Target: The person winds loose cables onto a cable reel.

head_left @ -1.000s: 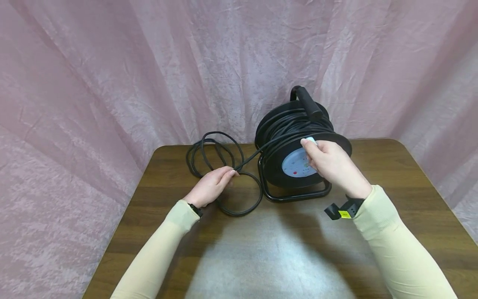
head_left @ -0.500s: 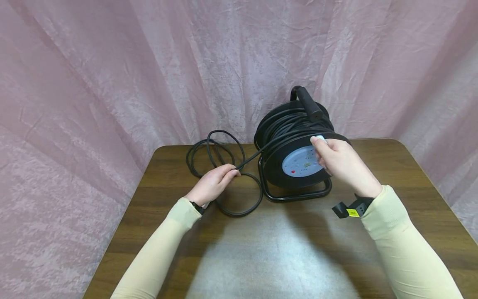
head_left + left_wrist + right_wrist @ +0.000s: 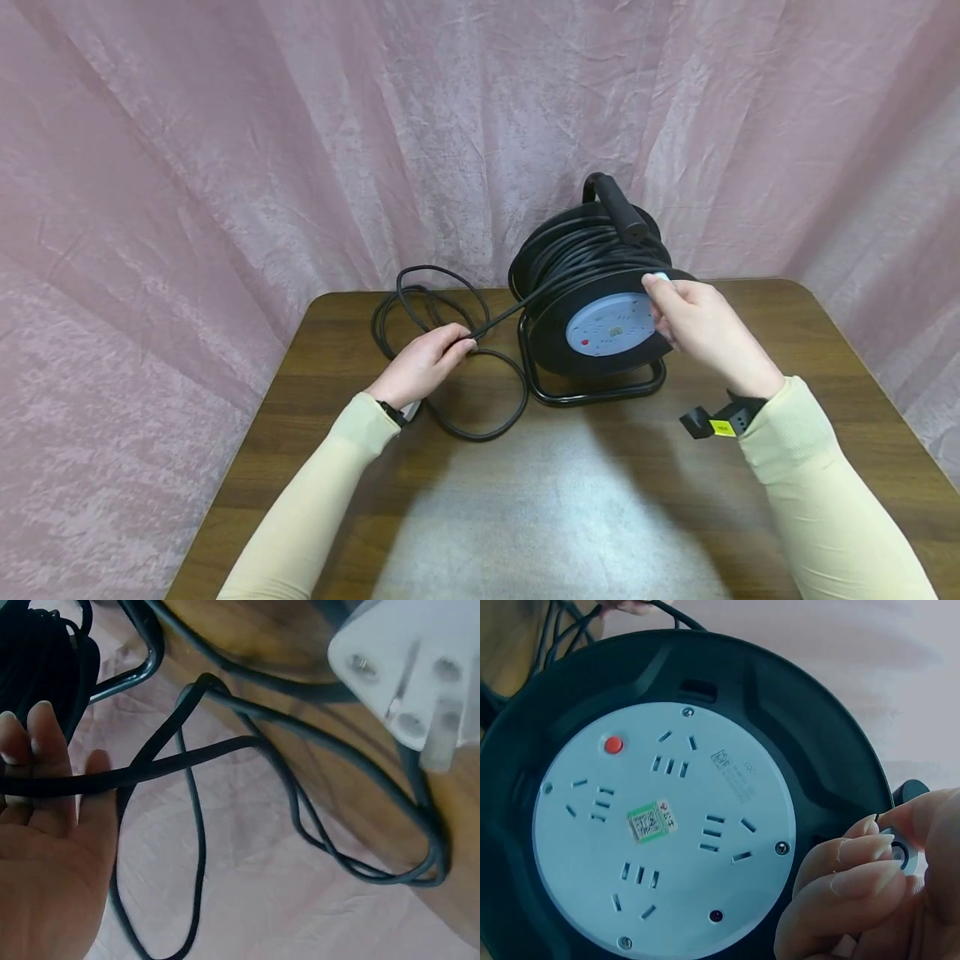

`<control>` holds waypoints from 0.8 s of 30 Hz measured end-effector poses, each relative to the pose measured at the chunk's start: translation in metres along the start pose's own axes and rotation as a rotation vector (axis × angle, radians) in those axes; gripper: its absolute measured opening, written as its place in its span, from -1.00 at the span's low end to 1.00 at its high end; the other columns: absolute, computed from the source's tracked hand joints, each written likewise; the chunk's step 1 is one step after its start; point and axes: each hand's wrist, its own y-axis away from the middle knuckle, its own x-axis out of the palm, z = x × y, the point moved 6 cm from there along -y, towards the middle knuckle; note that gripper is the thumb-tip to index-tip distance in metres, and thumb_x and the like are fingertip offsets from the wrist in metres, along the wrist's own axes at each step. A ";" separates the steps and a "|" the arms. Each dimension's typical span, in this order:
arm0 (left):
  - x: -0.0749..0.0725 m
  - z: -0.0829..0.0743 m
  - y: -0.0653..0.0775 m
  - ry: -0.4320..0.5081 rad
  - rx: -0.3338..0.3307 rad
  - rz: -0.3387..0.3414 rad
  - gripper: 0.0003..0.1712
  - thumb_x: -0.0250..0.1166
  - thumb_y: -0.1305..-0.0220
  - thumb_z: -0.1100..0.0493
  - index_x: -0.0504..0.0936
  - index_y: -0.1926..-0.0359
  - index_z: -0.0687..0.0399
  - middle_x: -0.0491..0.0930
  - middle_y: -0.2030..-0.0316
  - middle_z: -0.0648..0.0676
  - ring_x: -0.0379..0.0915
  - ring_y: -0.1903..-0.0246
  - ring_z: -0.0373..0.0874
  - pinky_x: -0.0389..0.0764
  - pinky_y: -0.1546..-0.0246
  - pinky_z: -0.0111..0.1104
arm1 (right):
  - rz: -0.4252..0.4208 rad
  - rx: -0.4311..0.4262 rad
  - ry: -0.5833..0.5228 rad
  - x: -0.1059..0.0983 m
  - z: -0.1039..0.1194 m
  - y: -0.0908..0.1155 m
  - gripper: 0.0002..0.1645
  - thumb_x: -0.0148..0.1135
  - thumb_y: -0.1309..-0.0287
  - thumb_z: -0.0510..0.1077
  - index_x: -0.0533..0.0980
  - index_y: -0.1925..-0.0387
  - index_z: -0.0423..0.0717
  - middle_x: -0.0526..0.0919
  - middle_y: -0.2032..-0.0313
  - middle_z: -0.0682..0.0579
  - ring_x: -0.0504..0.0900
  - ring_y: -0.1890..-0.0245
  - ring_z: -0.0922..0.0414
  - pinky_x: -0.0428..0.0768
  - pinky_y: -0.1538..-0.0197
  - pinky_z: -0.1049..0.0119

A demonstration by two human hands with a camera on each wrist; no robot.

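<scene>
Near the far edge of the brown wood-grain table, in the head view, a round black plastic cable reel stands on its bent black tubular frame, right of centre and before a crinkled pink curtain. The person's left hand holds the smooth black round cable, thumb and fingers close about it, and from there it runs straight up to the drum; loose loops of it lie beside the hand. The right hand, at the reel's front, pinches a small whitish knob near the rim (both sleeves are pale yellow). From the left wrist, the cable lies across the inner side of the left fingers, two tips near each other and one apart; I cannot tell where the thumb sits. A white three-pin plug shows at upper right, cable loops below it. From the right wrist, the pale blue disc-shaped socket panel bears a round red button, a green-edged paper sticker and groups of dark slots; the right fingers curl round the knob beside it.
</scene>
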 end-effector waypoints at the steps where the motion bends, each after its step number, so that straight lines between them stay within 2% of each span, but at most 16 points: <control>1: -0.001 -0.001 0.000 -0.002 -0.002 0.002 -0.75 0.00 -0.54 -0.15 0.51 0.19 -0.22 0.52 0.37 -0.09 0.42 0.39 -0.24 0.48 0.32 -0.28 | 0.000 0.003 0.001 -0.001 -0.001 0.000 -0.16 -0.13 -0.35 0.48 0.46 0.38 -0.26 0.44 0.64 0.01 0.34 0.64 0.13 0.30 0.58 0.23; 15: -0.003 0.000 -0.003 -0.054 -0.006 0.001 -0.72 -0.02 -0.55 -0.17 0.52 0.19 -0.19 0.51 0.37 -0.14 0.42 0.39 -0.23 0.47 0.31 -0.27 | 0.007 -0.003 0.040 -0.006 -0.010 0.000 -0.15 -0.19 -0.38 0.48 0.47 0.38 -0.25 0.46 0.60 0.01 0.37 0.63 0.16 0.35 0.57 0.25; 21: -0.006 0.000 -0.005 -0.048 -0.014 -0.010 -0.71 -0.03 -0.54 -0.21 0.51 0.22 -0.26 0.49 0.40 -0.15 0.40 0.42 -0.23 0.46 0.36 -0.27 | 0.002 -0.005 0.014 -0.006 -0.016 0.000 -0.17 -0.19 -0.40 0.45 0.44 0.40 -0.26 0.45 0.61 0.01 0.36 0.66 0.17 0.36 0.59 0.26; 24: -0.006 0.000 -0.005 -0.048 -0.006 -0.015 -0.70 -0.01 -0.53 -0.19 0.52 0.22 -0.20 0.48 0.40 -0.15 0.39 0.41 -0.22 0.45 0.36 -0.26 | 0.009 -0.013 0.010 -0.007 -0.019 -0.001 -0.17 -0.21 -0.42 0.44 0.43 0.41 -0.26 0.44 0.62 0.01 0.36 0.66 0.17 0.38 0.59 0.26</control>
